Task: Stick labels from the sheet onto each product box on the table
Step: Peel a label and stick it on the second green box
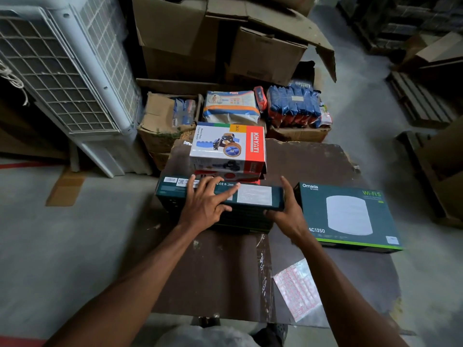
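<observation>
A dark teal product box (258,196) stands on its long edge in the middle of the brown table (225,271). My left hand (205,201) lies flat on its upper face, fingers spread and pressing next to a pale label. My right hand (288,211) grips the box's right end. A second teal Omada box (348,216) lies flat to the right. Behind stands a white and red Khyati box (228,146) on top of other red boxes. The label sheet (298,289), with red-outlined labels, lies near the table's front right.
A large white air cooler (65,78) stands on the floor at the left. Brown cartons (225,38) and packs of goods (293,103) crowd behind the table. More cartons and a pallet sit at the right. The table's right edge is chipped.
</observation>
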`<state>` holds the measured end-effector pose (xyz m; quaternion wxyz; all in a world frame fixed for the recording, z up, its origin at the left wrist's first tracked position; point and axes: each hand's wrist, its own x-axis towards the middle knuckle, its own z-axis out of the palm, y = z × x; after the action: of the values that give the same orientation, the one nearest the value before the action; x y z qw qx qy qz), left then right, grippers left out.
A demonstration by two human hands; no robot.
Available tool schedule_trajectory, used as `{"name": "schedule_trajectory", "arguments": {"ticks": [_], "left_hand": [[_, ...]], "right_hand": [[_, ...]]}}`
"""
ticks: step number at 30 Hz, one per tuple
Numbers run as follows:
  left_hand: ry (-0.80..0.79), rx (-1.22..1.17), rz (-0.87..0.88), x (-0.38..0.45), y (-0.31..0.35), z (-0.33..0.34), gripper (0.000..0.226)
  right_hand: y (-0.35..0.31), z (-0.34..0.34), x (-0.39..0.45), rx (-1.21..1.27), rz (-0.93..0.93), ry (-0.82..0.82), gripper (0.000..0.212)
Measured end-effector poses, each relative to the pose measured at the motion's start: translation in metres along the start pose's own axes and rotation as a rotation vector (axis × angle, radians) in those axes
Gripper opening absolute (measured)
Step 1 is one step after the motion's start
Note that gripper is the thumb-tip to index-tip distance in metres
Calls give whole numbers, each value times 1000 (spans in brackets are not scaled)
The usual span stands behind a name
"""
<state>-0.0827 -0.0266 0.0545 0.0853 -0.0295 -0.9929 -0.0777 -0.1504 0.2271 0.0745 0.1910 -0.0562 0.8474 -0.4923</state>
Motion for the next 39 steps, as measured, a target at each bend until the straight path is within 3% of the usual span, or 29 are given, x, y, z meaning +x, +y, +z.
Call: {"name": "schedule_trajectory", "arguments": {"ticks": [5,9,11,14,16,19,21,23,29,34,39], "left_hand": [[-79,3,-4,-5,14,18,75],[-48,-55,-5,1,20,20,95],[-27,-111,-26,6,17,19,107],[-97,-150,-52,12,8,9,103],[-189,-87,-130,12,-1,0,100],[-311,-26,-364,2,-18,-9,110],[-419,-102,-504,-2,-27,-12,119],[-477,-200,-562,0,-33,-16,122],[-276,-288,-473,3,-34,-20,100],[-215,-331,-454,-8,-25,-19,88],[-192,-569,-661,-14,-32,-28,47]], "right_hand": [[-15,-7,5,-92,23,26,91],[-20,-3,18,-147,210,35,106],[-17,-1,28,-60,349,81,94],[-10,0,41,-9,450,103,59],[-12,-2,43,7,496,80,47],[-12,-6,44,93,590,40,49],[-11,-8,45,113,617,36,55],[-11,-9,45,106,620,38,48],[-12,-15,40,128,613,84,26],[-5,-20,35,102,535,136,25],[8,-20,16,101,590,-7,21]]}}
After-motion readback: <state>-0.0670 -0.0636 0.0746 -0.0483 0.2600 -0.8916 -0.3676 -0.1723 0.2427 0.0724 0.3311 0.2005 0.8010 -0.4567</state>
